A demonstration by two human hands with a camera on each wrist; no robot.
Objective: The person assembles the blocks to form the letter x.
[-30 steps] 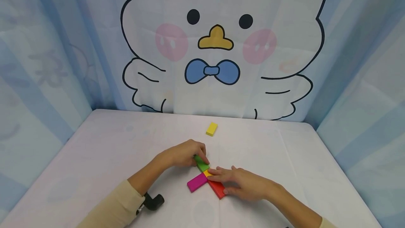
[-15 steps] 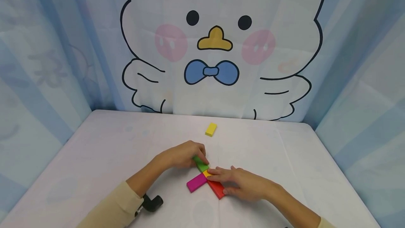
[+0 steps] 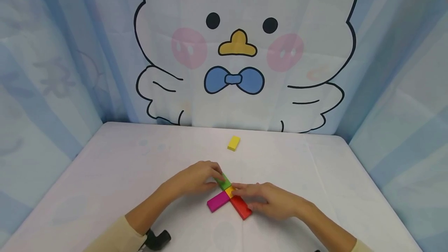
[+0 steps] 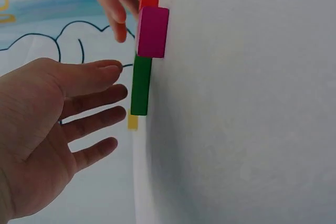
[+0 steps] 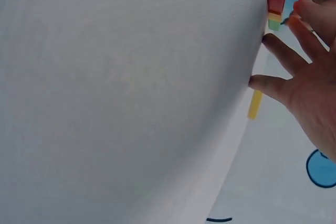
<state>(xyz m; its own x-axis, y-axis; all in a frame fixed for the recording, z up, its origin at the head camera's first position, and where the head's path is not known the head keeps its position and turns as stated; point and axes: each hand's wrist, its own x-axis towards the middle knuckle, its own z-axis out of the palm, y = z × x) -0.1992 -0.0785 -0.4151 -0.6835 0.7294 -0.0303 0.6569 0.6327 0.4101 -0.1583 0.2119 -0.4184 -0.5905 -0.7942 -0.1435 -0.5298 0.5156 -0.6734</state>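
Note:
Several coloured blocks lie against one another on the table: a green block (image 3: 226, 183), a small orange block (image 3: 229, 192) at the centre, a magenta block (image 3: 217, 201) and a red block (image 3: 241, 208). My left hand (image 3: 198, 176) hovers at the green block, fingers loosely extended. The left wrist view shows a gap between those fingers and the green block (image 4: 140, 85). My right hand (image 3: 276, 200) reaches in from the right with fingers spread. Its forefinger is at the orange block and its thumb at the red block; I cannot tell whether they touch.
A yellow block (image 3: 233, 143) lies alone farther back on the white table (image 3: 297, 158). Behind the table hangs a curtain (image 3: 234, 108) printed with a cartoon bird. A black device (image 3: 158, 240) sits at the left wrist.
My left hand has drawn back left and toward me, loosening its fingers from the green block. The right fingers have shifted slightly, uncovering more of the red block.

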